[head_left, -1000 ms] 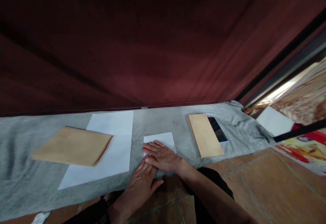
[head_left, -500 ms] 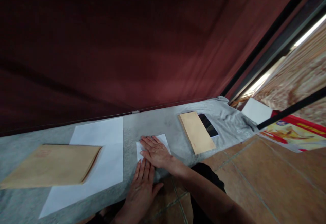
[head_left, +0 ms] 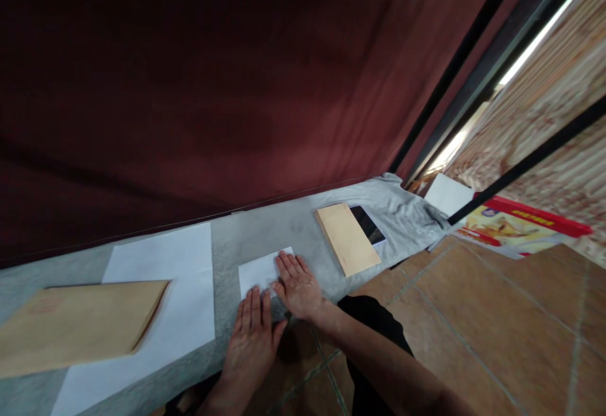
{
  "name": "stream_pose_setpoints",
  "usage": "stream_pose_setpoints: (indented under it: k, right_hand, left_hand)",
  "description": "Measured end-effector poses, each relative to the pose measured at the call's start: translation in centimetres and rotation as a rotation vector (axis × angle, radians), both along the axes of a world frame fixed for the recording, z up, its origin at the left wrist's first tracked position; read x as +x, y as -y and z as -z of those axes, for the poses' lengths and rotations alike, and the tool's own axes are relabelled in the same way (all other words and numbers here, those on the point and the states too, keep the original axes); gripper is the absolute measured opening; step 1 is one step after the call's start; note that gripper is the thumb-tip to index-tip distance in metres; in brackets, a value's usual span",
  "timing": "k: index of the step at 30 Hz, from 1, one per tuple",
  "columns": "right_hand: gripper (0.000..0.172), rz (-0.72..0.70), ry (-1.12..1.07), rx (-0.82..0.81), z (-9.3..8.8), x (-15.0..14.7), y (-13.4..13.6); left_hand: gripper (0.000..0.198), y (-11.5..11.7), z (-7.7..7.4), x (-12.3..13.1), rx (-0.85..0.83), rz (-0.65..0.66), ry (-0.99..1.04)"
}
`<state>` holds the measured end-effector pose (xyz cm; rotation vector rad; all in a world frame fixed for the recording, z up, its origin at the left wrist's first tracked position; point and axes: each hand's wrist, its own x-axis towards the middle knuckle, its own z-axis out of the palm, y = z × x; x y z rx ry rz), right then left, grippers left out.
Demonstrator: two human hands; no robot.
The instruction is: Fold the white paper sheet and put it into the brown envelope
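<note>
A small white sheet of paper point(head_left: 258, 272), perhaps folded, lies on the grey cloth-covered bench. My left hand point(head_left: 250, 334) rests flat with its fingertips on the near edge of the paper. My right hand point(head_left: 297, 285) lies flat over the paper's right side, fingers stretched out and covering that edge. To the left, a stack of brown envelopes point(head_left: 89, 324) sits on larger white paper point(head_left: 187, 283). On the right, more brown envelopes point(head_left: 348, 239) lie partly over a dark-screened phone point(head_left: 368, 225).
A dark red curtain point(head_left: 265, 119) hangs behind the bench point(head_left: 279, 223). Black metal bars point(head_left: 525, 163) slant at the right. Beyond them are a red and yellow printed box point(head_left: 511, 223) and a white panel point(head_left: 449, 195), above the tiled floor point(head_left: 454, 315).
My right hand has slid from the paper's middle to its right side, uncovering more of the sheet. The view has shifted slightly rightward.
</note>
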<state>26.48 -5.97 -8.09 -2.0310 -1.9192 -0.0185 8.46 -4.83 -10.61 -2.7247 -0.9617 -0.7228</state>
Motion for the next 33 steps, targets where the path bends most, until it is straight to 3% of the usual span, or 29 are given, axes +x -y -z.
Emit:
stream_pose_setpoints:
  k: [9,17,25,33]
  right_hand:
    - [0.063,0.126,-0.065,-0.038,-0.3,-0.1,0.1]
    - [0.065,0.098,-0.076,-0.124,-1.3,0.5,0.2]
    - [0.062,0.145,-0.018,-0.063,-0.4,1.6,1.8]
    - [0.055,0.158,0.017,-0.071,-0.3,2.3,2.0]
  left_hand:
    - [0.076,-0.3,-0.5,0.1,-0.011,0.015,-0.066]
    - [0.081,-0.7,-1.2,-0.6,-0.028,0.064,-0.075]
    - [0.084,-0.1,-1.1,-1.4,-0.052,-0.020,-0.096]
    - [0.058,-1.5,-4.5,-0.2,-0.158,-0.125,-0.126]
